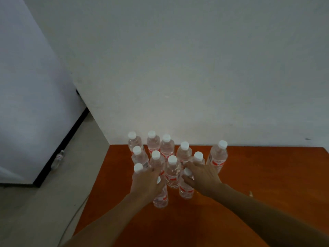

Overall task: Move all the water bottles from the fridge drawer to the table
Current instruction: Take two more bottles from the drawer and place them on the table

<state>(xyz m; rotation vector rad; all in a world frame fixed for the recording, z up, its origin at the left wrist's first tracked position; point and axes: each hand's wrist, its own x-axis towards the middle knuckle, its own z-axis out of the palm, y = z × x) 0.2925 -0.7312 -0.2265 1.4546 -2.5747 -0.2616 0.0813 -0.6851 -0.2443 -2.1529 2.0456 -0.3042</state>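
Note:
Several clear water bottles with white caps and red labels stand upright in a cluster on the orange table [249,175], near its far left corner. My left hand [146,182] is closed over the neck of the nearest bottle [161,196], which stands on the table. My right hand [201,177] grips the top of another bottle [186,190] just to the right, its cap showing between my fingers. One bottle [218,157] stands a little apart at the right of the group.
A white wall rises right behind the table's far edge. At the left stands a white fridge [26,104] with a black base. Its side reflects a bottle near the pale floor. A thin cable [71,221] lies on the floor beside the table.

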